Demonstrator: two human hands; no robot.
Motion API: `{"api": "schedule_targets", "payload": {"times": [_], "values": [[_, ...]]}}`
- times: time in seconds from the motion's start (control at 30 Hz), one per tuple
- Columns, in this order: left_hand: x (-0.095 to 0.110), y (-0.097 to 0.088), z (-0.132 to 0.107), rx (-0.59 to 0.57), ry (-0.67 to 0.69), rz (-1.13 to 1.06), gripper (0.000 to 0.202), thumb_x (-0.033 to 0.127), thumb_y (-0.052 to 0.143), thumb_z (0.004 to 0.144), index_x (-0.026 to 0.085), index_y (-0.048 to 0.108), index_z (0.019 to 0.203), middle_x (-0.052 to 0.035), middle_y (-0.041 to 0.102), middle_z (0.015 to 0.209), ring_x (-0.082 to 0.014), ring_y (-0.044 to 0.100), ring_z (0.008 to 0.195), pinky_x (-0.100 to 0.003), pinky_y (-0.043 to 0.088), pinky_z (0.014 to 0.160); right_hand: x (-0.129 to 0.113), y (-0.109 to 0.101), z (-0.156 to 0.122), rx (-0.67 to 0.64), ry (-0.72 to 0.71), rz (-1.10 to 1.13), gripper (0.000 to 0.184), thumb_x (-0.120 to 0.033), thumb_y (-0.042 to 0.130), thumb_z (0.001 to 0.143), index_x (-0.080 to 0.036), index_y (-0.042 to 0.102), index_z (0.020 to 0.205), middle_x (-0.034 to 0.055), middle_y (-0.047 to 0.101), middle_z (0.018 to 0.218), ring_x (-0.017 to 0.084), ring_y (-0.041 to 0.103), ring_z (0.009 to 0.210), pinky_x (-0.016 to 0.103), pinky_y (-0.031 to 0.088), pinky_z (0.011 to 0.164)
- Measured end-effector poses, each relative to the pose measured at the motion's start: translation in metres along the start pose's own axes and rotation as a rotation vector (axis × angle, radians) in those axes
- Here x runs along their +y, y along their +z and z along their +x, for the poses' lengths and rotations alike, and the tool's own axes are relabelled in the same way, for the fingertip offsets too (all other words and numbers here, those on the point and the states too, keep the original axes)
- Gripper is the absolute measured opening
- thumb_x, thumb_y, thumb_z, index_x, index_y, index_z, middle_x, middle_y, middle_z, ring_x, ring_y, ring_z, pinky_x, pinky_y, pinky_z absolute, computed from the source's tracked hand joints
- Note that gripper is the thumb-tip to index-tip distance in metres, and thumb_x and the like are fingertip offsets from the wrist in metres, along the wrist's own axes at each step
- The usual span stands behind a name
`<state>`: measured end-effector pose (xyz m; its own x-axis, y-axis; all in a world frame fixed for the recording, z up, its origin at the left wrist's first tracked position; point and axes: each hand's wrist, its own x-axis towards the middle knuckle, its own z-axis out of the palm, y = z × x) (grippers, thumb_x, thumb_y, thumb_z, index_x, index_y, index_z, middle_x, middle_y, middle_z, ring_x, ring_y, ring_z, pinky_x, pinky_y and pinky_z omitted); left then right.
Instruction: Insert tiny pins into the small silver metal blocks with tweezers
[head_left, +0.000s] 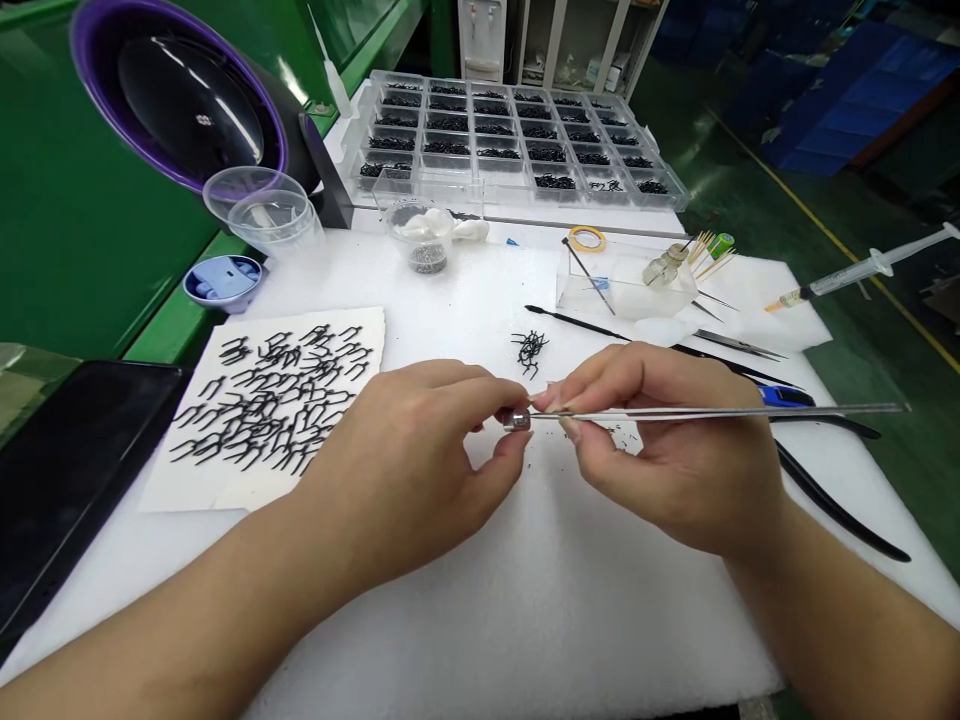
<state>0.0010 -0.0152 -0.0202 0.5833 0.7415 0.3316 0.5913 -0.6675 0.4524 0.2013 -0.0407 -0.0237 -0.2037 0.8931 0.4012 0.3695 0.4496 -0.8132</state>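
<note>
My left hand [409,465] pinches a small silver cylinder [517,420] between thumb and fingers over the white foam mat [525,600]. My right hand [660,445] grips long metal tweezers [720,411], whose tips meet the cylinder. Just behind the hands lies a small pile of black forked parts [529,351]. Many more of these black parts [274,395] are spread on a white sheet to the left.
A clear compartment box [510,135] of black parts stands at the back. Plastic cups [266,215], a small cup of beads [427,240], a clear tray [622,285], a syringe [862,270], black pliers [832,470] and a dark tablet [67,470] surround the mat.
</note>
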Motion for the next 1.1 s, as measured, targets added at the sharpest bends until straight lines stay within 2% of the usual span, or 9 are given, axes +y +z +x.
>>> {"api": "schedule_targets", "payload": {"times": [0.47, 0.73, 0.87, 0.97, 1.1], "values": [[-0.0012, 0.0017, 0.0, 0.013, -0.001, -0.003, 0.015, 0.018, 0.063, 0.084, 0.018, 0.074, 0.093, -0.0021, 0.073, 0.075, -0.0183, 0.067, 0.069, -0.031, 0.048, 0.06, -0.0007, -0.0027, -0.0012, -0.035, -0.036, -0.077, 0.021, -0.001, 0.067, 0.074, -0.02, 0.063, 0.083, 0.001, 0.076, 0.091, 0.017, 0.071, 0.086, 0.032, 0.059, 0.078], [-0.0034, 0.0023, -0.0008, -0.036, -0.06, -0.004, 0.015, 0.019, 0.066, 0.085, 0.023, 0.077, 0.095, 0.004, 0.073, 0.078, -0.0132, 0.067, 0.071, -0.025, 0.047, 0.061, 0.0001, -0.0042, 0.0011, -0.073, -0.192, -0.263, 0.02, -0.002, 0.067, 0.074, -0.02, 0.06, 0.082, 0.0014, 0.075, 0.089, 0.014, 0.071, 0.086, 0.027, 0.057, 0.079], [-0.0017, 0.0019, 0.0011, -0.074, -0.151, -0.062, 0.02, 0.02, 0.065, 0.086, 0.026, 0.079, 0.099, 0.0047, 0.076, 0.084, -0.0125, 0.068, 0.074, -0.024, 0.049, 0.067, 0.0007, -0.0037, 0.0011, -0.112, -0.21, -0.301, 0.02, -0.004, 0.067, 0.077, -0.021, 0.059, 0.084, 0.0018, 0.074, 0.092, 0.015, 0.07, 0.089, 0.029, 0.057, 0.084], [0.0008, 0.0013, 0.0035, -0.113, -0.266, -0.16, 0.023, 0.021, 0.063, 0.087, 0.028, 0.08, 0.1, 0.0057, 0.076, 0.086, -0.0129, 0.068, 0.075, -0.025, 0.05, 0.068, 0.0016, -0.0021, -0.0004, -0.118, -0.237, -0.343, 0.018, -0.006, 0.067, 0.081, -0.022, 0.058, 0.083, 0.0013, 0.074, 0.094, 0.015, 0.07, 0.092, 0.029, 0.057, 0.084], [0.0022, 0.0007, 0.0052, -0.166, -0.46, -0.335, 0.024, 0.025, 0.063, 0.087, 0.032, 0.08, 0.103, 0.0066, 0.078, 0.099, -0.0149, 0.071, 0.086, -0.026, 0.054, 0.075, 0.0018, 0.001, -0.003, -0.105, -0.278, -0.376, 0.016, -0.008, 0.067, 0.083, -0.022, 0.059, 0.084, 0.0017, 0.074, 0.096, 0.015, 0.07, 0.092, 0.028, 0.056, 0.082]]}}
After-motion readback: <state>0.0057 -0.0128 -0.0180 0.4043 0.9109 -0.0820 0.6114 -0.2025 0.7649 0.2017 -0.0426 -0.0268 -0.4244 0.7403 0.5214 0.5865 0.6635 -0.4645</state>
